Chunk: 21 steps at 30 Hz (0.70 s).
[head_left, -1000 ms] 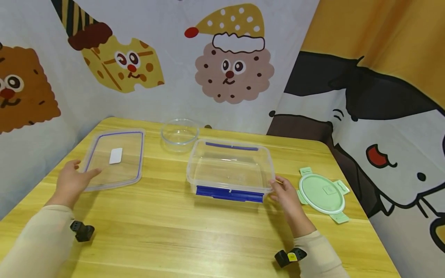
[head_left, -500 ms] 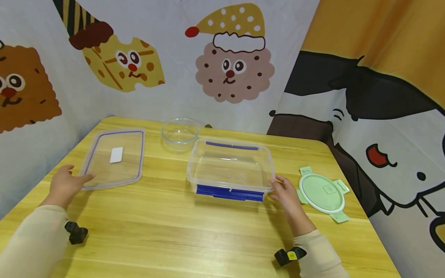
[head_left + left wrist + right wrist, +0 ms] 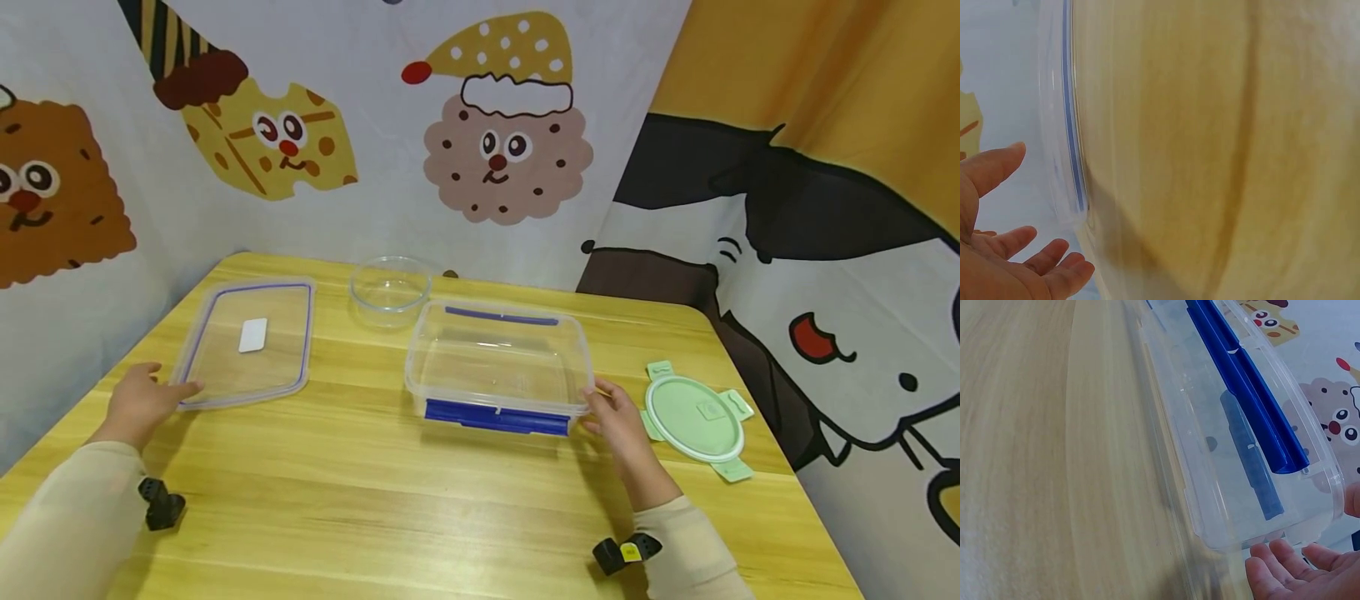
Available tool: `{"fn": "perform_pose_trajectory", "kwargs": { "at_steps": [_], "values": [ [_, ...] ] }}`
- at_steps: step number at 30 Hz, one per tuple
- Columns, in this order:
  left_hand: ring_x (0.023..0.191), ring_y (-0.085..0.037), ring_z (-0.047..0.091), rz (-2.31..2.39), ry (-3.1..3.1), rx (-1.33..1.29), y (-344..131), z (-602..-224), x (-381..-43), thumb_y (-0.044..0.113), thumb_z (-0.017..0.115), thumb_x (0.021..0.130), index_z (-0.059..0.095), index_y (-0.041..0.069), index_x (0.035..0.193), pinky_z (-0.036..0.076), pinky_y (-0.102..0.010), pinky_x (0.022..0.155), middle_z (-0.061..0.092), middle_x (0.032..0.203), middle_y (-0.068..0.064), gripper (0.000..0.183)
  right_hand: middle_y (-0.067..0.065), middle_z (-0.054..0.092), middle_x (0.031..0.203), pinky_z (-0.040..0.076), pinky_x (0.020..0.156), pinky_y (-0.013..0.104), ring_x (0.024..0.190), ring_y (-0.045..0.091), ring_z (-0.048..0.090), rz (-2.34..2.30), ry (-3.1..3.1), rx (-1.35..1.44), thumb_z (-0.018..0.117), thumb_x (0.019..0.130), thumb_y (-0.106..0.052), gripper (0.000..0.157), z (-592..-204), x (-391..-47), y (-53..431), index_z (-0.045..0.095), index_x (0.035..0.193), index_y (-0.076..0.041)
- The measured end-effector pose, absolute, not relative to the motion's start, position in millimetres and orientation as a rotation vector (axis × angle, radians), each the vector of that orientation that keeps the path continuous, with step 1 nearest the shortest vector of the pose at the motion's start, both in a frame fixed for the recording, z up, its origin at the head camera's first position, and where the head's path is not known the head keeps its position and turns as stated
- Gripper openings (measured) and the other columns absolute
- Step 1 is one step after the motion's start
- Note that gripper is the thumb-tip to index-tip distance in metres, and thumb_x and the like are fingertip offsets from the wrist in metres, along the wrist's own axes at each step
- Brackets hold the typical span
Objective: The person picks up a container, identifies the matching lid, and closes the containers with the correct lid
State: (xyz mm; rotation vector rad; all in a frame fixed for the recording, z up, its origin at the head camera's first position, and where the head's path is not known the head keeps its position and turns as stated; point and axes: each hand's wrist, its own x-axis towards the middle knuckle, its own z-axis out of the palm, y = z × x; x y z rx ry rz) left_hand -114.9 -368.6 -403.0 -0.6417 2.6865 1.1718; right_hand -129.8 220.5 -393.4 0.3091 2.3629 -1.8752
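Observation:
My left hand (image 3: 141, 407) is at the near left corner of a clear rectangular lid (image 3: 282, 354) with a blue seal strip and a white label. In the left wrist view its fingers are spread and relaxed beside the lid's edge (image 3: 1072, 144), gripping nothing. A clear plastic food container (image 3: 495, 358) with blue clips stands uncovered near the table's middle. At its near right corner, my right hand (image 3: 621, 425) touches the side below the rim. The right wrist view has those fingers (image 3: 1285, 559) extended against the wall, with the thumb by the rim.
Behind the container's left side stands a round clear bowl (image 3: 390, 287). A round green lid (image 3: 696, 417) with flap tabs lies to the right of my right hand. Cloth with cartoon prints hangs behind the wooden table (image 3: 390, 517).
My left hand has shifted slightly left and down, drawing back from over the clear lid to its corner. The right hand and the container stay in place.

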Motion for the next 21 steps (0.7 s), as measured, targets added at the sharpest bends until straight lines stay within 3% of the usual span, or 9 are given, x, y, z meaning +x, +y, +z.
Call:
{"fn": "perform_pose_trajectory", "kwargs": {
  "at_steps": [13, 21],
  "values": [
    [0.124, -0.064, 0.022, 1.128, 2.670, -0.661, -369.4, -405.6, -116.4, 0.036, 0.052, 0.098, 0.003, -0.021, 0.143, 0.034, -0.068, 0.097, 0.008, 0.143, -0.047, 0.088, 0.030, 0.039, 0.142, 0.045, 0.101, 0.049, 0.129, 0.040, 0.042, -1.873, 2.361, 0.312, 0.046, 0.103, -0.030, 0.061, -394.7, -130.7, 219.2, 0.026, 0.148, 0.005],
    [0.119, -0.063, 0.029, 1.052, 2.706, -0.593, -370.1, -404.6, -116.4, 0.026, 0.058, 0.094, 0.008, -0.025, 0.140, 0.039, -0.066, 0.093, 0.020, 0.135, -0.050, 0.085, 0.030, 0.038, 0.143, 0.044, 0.102, 0.050, 0.132, 0.041, 0.039, -1.874, 2.353, 0.299, 0.046, 0.103, -0.029, 0.061, -394.7, -129.7, 220.1, 0.025, 0.148, 0.005]
  ]
}}
